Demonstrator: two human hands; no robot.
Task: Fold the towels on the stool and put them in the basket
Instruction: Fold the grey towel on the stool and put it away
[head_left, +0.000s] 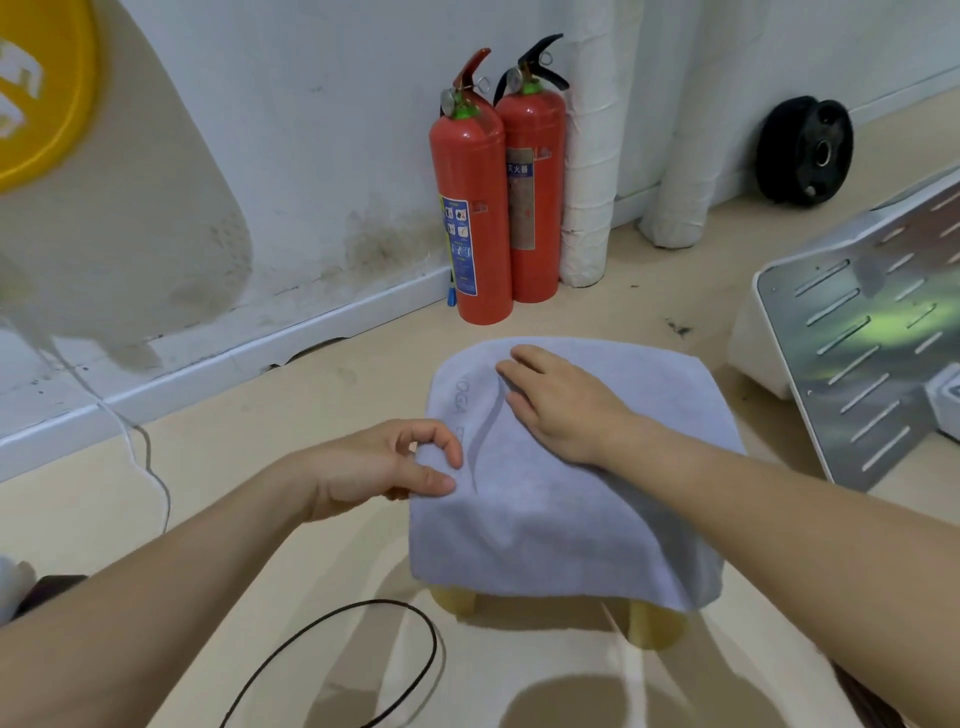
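Pinching the left edge of the towel (545, 519) with your left hand (395, 467), you look ready to lift it for a fold. Your right hand (561, 400) lies flat and open on top, likely to keep the cloth from sliding. The towel is spread over the stool (654, 626), whose yellow legs peek out below. You cannot see the basket here.

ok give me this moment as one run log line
stage: folding | towel: pale blue, draped over stool | left hand: pinches towel's left edge | right hand: flat on towel top
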